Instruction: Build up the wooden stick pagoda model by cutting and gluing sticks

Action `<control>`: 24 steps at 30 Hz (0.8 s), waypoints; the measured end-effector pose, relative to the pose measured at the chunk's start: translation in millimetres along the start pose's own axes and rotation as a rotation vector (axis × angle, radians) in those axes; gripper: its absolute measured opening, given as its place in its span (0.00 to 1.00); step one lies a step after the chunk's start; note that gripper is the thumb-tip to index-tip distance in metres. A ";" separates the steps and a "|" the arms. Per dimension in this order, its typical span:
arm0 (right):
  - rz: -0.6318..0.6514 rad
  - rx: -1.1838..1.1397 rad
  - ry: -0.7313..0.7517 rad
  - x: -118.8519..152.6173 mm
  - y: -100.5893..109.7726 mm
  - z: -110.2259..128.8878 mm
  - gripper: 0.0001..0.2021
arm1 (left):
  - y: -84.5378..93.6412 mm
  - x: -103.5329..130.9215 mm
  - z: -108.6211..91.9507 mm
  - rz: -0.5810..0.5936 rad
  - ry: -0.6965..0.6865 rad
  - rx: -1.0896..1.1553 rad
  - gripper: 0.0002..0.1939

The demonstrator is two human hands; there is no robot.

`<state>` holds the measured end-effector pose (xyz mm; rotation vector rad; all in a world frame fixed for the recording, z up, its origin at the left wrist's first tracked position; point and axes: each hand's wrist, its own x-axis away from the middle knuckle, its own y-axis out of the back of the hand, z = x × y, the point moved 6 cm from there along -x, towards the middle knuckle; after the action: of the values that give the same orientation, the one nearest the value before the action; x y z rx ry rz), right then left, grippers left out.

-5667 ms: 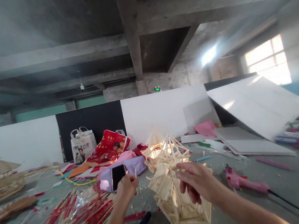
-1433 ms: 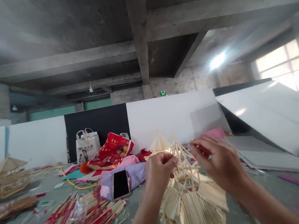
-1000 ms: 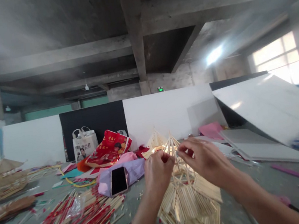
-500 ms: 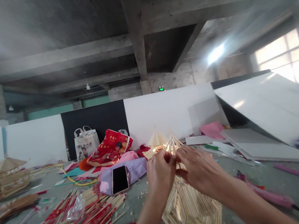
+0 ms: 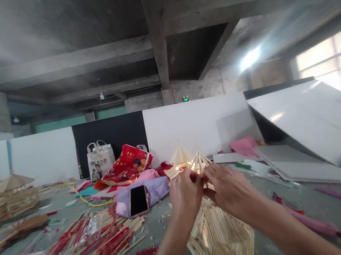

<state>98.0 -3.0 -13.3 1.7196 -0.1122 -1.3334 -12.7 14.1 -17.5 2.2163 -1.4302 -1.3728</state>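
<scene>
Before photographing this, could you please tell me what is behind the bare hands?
Behind the left hand and right hand rises a pointed frame of pale wooden sticks, with another farther back; lower parts are covered.

Grey table (image 5: 162, 228) carried stick model (image 5: 223, 227), loose sticks (image 5: 110, 236) to its left. Pink glue gun (image 5: 313, 222), white boards (image 5: 309, 168) lay right.

PLACE: craft workshop, by its look | OVERHEAD: bare concrete beams (image 5: 154, 26) | WORK TABLE (image 5: 160, 234): loose sticks (image 5: 111, 242) near left, pink glue gun (image 5: 317, 223) near right, stick-built model (image 5: 221, 233) near centre | FAR: white partition panels (image 5: 194, 126)
</scene>
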 end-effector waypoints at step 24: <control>0.070 -0.142 0.011 2.4 17.0 1.9 0.05 | -1.7 -3.4 2.6 0.008 0.044 0.031 0.08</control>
<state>104.9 -15.1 -3.1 1.5889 -0.0695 -1.2505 -14.0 18.5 -17.8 2.2422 -1.4536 -1.2998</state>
